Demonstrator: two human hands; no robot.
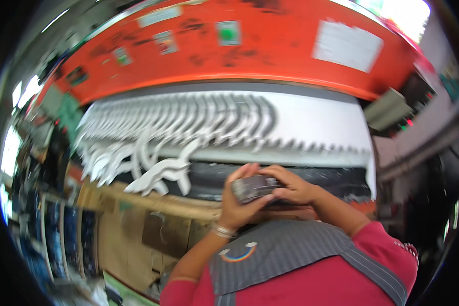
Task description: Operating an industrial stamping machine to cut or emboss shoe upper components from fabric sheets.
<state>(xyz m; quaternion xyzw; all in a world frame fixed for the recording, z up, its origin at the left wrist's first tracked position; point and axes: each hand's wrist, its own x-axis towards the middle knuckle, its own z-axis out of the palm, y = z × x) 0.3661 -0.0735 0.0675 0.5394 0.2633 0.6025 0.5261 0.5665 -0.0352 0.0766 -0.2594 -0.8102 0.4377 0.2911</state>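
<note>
- In the head view, a white sheet (316, 117) lay across the worktop (153, 201), whose wooden front edge ran along the near side of the sheet.
- A dark, blurred block (252, 188) was held up on the near side of the white sheet, right of the sheet's middle.
- The left hand (233, 201) was curled around the block's left side, closed on it, with the thumb along the near face.
- The right hand (293, 187) was closed on the same block from the right, fingers bent over its far edge.
- Curved white strips (204, 115) stood in a close row over the left part of the white sheet.
- Loose wavy white pieces (163, 173) overlapped at the sheet's near left, beyond its front edge, partly over a black strip (214, 178).
- An orange-red panel (270, 58) rose behind the white sheet.
</note>
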